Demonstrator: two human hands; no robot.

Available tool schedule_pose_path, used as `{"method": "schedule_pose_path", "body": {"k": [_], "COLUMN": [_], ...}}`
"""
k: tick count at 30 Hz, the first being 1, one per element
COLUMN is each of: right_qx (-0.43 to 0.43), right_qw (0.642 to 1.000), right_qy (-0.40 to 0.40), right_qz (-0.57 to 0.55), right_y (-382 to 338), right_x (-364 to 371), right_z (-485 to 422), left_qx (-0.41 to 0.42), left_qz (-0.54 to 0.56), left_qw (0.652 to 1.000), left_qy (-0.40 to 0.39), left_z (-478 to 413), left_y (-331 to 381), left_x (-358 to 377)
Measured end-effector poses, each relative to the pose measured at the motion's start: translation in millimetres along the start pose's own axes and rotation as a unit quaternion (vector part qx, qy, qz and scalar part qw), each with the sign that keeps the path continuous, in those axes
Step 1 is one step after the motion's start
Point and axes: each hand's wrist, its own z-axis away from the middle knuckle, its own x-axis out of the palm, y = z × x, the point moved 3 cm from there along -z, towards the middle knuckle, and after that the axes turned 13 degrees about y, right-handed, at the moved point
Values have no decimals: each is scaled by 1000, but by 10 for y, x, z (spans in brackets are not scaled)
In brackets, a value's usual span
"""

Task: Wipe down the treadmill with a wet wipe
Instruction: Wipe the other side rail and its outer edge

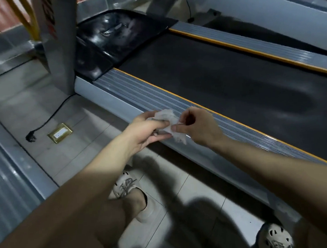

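Left hand and right hand both pinch the crumpled white wet wipe, near the grey ribbed side rail of the black-belted treadmill. I judge they are refolding it for a clean face.

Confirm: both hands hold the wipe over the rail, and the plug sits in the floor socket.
Wrong: the head view shows the plug lying beside the socket, not in it. Left hand and right hand do hold the wipe over the rail.
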Motion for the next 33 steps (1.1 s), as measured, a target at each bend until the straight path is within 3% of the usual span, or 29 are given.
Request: {"method": "schedule_pose_path", "body": {"k": [4,6,9,11,13,16,19,23,28,33], "right_qx": [-21,-72,-182,-270,-330,-393,-414,-412,-399,-392], "right_qw": [997,985,931,888,863,838,832,859,883,893], "right_qy": [-63,-106,-195,-234,-242,-207,-176,-169,-158,-143], "right_qz": [28,118,248,290,296,316,325,253,191,166], "right_y": [-193,-299,-352,-311,-215,-52,93,288,357,337], "right_x": [420,586,857,1148,1470,1909,2108,2184,2188,2160], "right_z": [5,-30,-203,-392,-655,-1182,-1646,-1809,-1848,-1840], "left_qx": [-4,7,33,52,57,83,119,131,118,170], "left_qz": [13,13,-5,-88,-142,-160,-186,-89,55,92], "left_qw": [996,986,950,911,890,892,870,855,868,829], "left_qy": [85,165,309,399,430,414,440,493,479,525], "left_z": [-152,-317,-635,-836,-1070,-1443,-1880,-2518,-3315,-3487], "left_y": [4,-40,-182,-279,-392,-430,-335,-485,-635,-307], "left_x": [-505,-867,-1442,-1810,-2099,-2366,-2468,-2431,-2276,-1994]}}
